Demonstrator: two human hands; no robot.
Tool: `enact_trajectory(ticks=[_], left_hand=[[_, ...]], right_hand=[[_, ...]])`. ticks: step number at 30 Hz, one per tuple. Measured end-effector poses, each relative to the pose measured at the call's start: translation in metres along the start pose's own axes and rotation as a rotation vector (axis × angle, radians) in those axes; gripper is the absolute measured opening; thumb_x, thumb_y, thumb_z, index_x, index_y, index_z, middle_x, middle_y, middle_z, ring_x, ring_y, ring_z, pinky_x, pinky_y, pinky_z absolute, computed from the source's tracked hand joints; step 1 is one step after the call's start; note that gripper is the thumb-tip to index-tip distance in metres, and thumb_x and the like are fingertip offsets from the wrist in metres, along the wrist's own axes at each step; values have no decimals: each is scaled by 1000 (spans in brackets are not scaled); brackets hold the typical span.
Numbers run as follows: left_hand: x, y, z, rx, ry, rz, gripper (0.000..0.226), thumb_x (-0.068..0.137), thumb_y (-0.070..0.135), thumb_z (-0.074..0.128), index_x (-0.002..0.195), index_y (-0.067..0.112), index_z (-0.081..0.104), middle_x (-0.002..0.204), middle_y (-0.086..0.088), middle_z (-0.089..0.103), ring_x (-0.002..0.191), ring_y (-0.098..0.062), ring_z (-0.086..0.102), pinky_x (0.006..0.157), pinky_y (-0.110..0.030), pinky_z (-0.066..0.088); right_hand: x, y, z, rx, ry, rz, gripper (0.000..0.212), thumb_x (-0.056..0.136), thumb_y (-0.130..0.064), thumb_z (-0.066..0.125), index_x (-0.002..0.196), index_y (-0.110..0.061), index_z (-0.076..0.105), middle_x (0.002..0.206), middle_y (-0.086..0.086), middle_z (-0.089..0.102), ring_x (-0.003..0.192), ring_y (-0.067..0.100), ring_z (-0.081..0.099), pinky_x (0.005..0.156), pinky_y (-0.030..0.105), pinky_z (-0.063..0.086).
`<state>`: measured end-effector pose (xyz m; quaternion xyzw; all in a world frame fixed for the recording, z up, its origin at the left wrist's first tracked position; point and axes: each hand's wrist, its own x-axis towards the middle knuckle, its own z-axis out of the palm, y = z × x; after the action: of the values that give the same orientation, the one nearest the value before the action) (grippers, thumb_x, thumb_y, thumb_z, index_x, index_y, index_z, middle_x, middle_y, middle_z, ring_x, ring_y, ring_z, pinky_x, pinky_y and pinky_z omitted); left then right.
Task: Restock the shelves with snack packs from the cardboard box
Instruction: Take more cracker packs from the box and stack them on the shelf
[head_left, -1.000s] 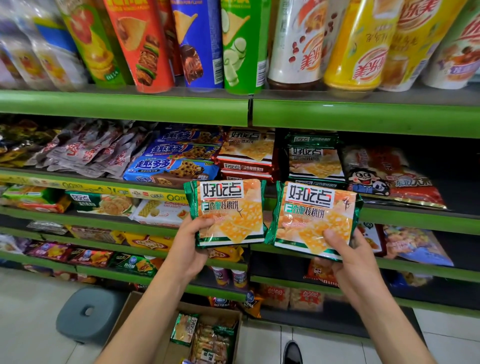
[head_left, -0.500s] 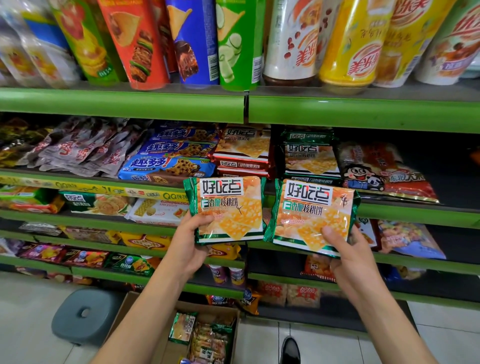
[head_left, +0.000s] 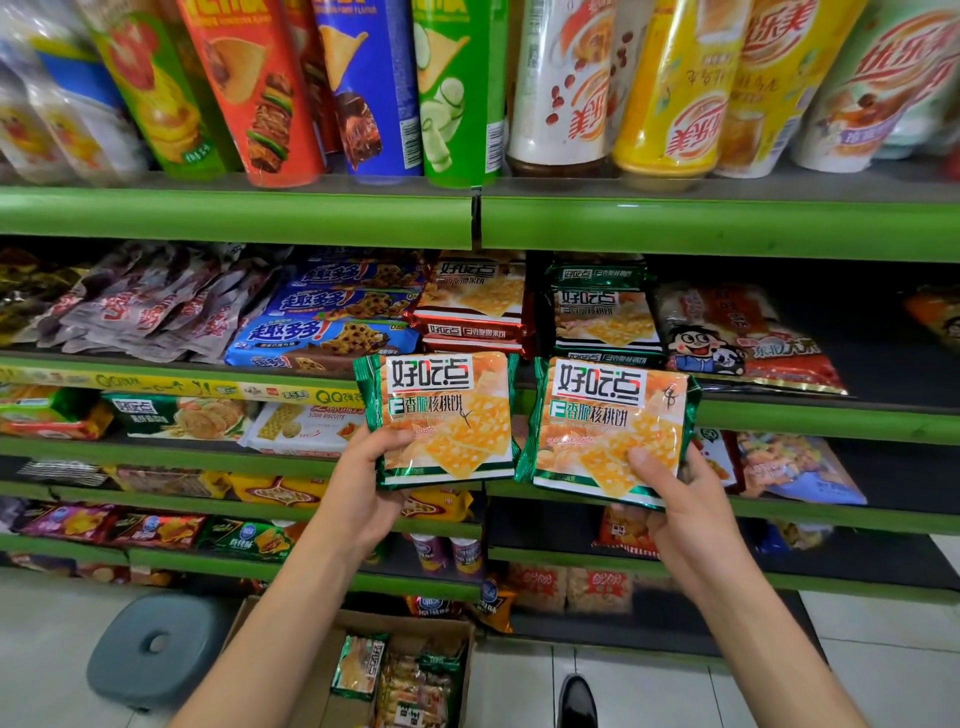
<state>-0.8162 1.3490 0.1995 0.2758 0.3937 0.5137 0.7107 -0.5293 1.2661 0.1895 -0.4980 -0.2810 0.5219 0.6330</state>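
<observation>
My left hand grips a green-edged cracker pack by its lower left corner. My right hand holds a second identical pack by its lower right part, thumb on the front. Both packs are held side by side in front of the second shelf edge. Just behind them on that shelf lies a stack of the same green packs, beside a red-edged stack. The cardboard box stands on the floor below, with several snack packs inside.
Tall chip tubes and drink cups line the top shelf. Blue cookie packs lie left of the red stack, a cartoon bag to the right. A grey stool sits left of the box. A black shoe shows on the tiled floor.
Both hands have lifted the two packs slightly higher and nearer the second shelf, and the view has drifted a little to the right.
</observation>
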Motion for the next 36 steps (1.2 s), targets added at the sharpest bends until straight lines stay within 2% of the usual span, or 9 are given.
enact_trajectory(ticks=[7,11,15,20,24,27,29,32,36], left_hand=[[-3,1,3,0,16,-6,51,70,9,64,121,10,59,111,-11,72,97,-28,69,79,-41,56],[-4,1,2,-18,0,-4,48,69,9,65,117,10,61,107,-9,75,90,-25,73,65,-34,61],[-4,-1,1,-20,-17,0,46,70,9,64,116,11,61,101,-8,77,86,-24,75,59,-32,60],[-3,0,0,-29,-2,-12,47,74,14,66,121,10,62,114,-11,73,96,-26,72,73,-39,61],[0,5,7,-75,-9,-18,36,75,22,67,110,11,71,110,-11,75,90,-25,74,67,-38,63],[3,7,23,-70,-56,-23,26,76,26,68,95,16,82,105,-9,78,86,-24,76,64,-35,63],[4,5,42,14,-89,-54,27,76,30,69,96,18,83,109,-10,77,90,-25,76,71,-37,64],[4,-2,70,170,-92,-100,44,86,36,67,122,11,71,120,-15,73,101,-30,73,89,-46,58],[4,-13,85,394,-19,-59,53,83,59,62,125,27,66,130,-3,68,124,-28,61,111,-55,40]], right_hand=[[-4,-2,-2,0,3,-9,55,72,-33,79,122,-20,60,110,1,76,97,22,75,60,27,60],[-6,-2,-4,-4,9,-7,54,72,-33,79,121,-20,60,111,1,76,98,22,75,60,28,60],[-6,0,-7,-12,6,-7,54,71,-35,81,120,-22,61,112,1,76,99,22,74,61,28,60],[-5,2,-9,-18,13,0,58,67,-40,84,118,-24,63,113,2,75,99,23,75,61,28,60],[-2,1,-6,-35,26,2,60,66,-41,84,119,-24,62,113,1,75,100,22,74,62,29,60],[5,-3,5,-61,38,-9,48,78,-35,78,121,-22,61,115,2,75,103,22,73,66,33,62],[9,-5,18,-85,23,-13,35,88,-32,71,120,-21,61,116,3,74,104,22,73,73,40,63],[13,-10,37,-114,16,-3,33,96,-38,59,125,-21,59,118,1,74,108,22,71,89,49,59],[11,-19,50,-80,26,10,37,102,-44,47,126,-19,60,111,2,76,95,20,75,62,32,59]])
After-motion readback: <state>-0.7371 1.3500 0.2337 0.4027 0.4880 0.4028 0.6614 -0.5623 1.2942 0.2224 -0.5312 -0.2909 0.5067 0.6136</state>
